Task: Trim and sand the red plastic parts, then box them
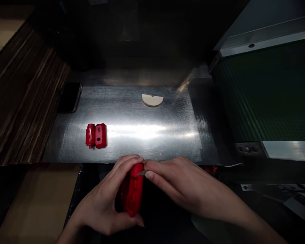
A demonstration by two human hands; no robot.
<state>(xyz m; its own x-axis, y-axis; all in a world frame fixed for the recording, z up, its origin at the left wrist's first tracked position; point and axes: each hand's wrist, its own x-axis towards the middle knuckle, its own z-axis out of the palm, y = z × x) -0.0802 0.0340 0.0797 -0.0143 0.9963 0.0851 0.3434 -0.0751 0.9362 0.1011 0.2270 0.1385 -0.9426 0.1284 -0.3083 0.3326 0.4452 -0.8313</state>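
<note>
Left hand (99,200) grips a red plastic housing (132,191), right hand (178,179) pinches a small steel blade (142,173) at its end; two red moulded parts (96,135) lie aside.

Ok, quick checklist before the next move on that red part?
1. Left hand wrapped around the red plastic part: ok.
2. Right hand pinching the small blade: ok.
3. Blade tip on the red plastic part: cannot tell, the fingers crowd the contact point.
4. Left fingers clear of the blade: cannot tell, they sit very close.
5. Other red pieces on the steel sheet, away from both hands: ok.
</note>
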